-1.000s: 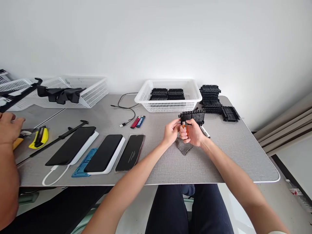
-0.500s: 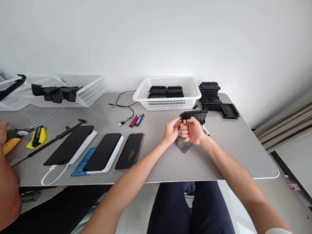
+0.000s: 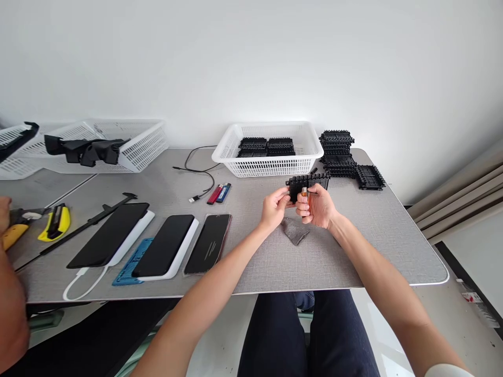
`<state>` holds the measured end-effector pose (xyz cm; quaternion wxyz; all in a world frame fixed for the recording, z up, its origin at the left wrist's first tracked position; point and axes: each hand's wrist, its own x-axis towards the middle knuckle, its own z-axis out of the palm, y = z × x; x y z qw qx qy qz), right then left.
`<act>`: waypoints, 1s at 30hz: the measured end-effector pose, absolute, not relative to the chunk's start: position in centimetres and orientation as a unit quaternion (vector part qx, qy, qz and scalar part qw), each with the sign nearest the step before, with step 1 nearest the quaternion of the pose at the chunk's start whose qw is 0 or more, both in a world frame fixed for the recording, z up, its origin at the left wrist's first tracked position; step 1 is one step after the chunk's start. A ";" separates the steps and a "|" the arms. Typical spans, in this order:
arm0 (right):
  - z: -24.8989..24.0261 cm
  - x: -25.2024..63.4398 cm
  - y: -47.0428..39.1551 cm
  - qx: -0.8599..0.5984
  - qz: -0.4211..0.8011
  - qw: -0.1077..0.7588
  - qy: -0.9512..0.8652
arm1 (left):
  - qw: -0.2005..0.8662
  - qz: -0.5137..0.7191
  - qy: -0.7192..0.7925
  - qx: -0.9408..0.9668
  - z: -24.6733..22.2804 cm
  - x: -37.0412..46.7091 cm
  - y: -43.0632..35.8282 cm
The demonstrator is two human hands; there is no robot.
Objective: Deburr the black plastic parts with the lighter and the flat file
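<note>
My left hand (image 3: 274, 208) grips the left end of a black toothed plastic piece (image 3: 314, 181), raised above the table. Beside it, my right hand (image 3: 321, 205) is closed round an orange lighter (image 3: 305, 197), its metal top close to the black piece. A grey cloth (image 3: 295, 230) lies on the table just below both hands. Behind them stands a white basket (image 3: 271, 168) with several black pieces (image 3: 280, 146) in it. More such pieces are stacked (image 3: 338, 154) right of the basket, and one (image 3: 370, 177) lies flat beside the stack.
Left of my hands lie three phones, one (image 3: 208, 243) nearest, plus red (image 3: 215, 194) and blue (image 3: 223, 192) lighters and a black cable (image 3: 196, 170). Farther left are a caliper (image 3: 104, 211), a yellow cutter (image 3: 55, 222), a basket (image 3: 145, 146) and another person's arm (image 3: 13, 309).
My right hand has shifted slightly right with the lighter, apart from my left hand. The black piece has moved slightly left and down.
</note>
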<state>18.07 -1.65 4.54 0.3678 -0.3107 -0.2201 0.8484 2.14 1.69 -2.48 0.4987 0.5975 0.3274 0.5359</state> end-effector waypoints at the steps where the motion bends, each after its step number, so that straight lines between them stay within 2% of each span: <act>1: 4.6 18.2 -1.6 -0.314 0.847 0.369 -0.218 | 0.503 0.537 0.327 0.593 -2.5 2.1 1.7; 20: 4.4 22.6 -0.7 -0.329 0.810 0.446 -0.191 | 0.510 0.559 0.326 0.566 -2.6 1.6 2.4; 25: 4.7 21.8 -1.2 -0.318 0.816 0.425 -0.230 | 0.507 0.564 0.329 0.563 -2.6 1.6 2.4; 30: 3.8 18.9 -1.7 -0.320 0.827 0.353 -0.299 | 0.494 0.556 0.340 0.576 -2.5 1.9 2.1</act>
